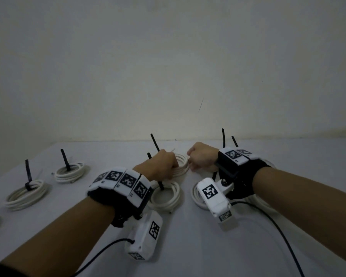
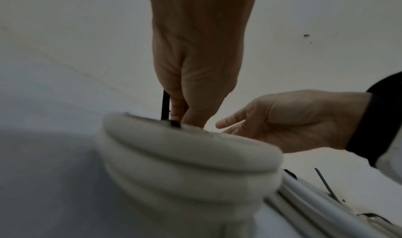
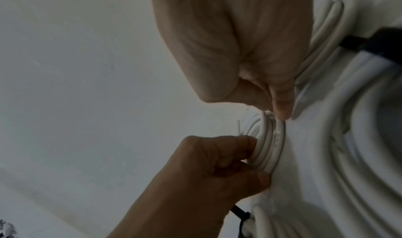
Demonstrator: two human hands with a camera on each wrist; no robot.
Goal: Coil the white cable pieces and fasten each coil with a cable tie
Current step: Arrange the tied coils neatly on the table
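Centre of the head view, the white coil (image 1: 181,163) lies on the table (image 1: 188,246) between both hands. Left hand (image 1: 164,163) curls its fingers round the coil; right hand (image 1: 201,159) pinches its rim. Tied coils (image 1: 26,193) sit lower left.

You have one white cable coil (image 1: 181,163) between your hands at the far middle of the table, several round loops stacked flat, its loose end (image 1: 173,149) poking up at the back. A black cable tie (image 1: 154,142) stands tilted behind its left side; whether it is closed round the loops cannot be told. Finished coils lie flat around it: two at the left (image 1: 26,193) (image 1: 70,171), each cinched by a black tie with an upright tail, one in front of the held coil (image 1: 166,194), and another at the right (image 1: 197,194), partly hidden.
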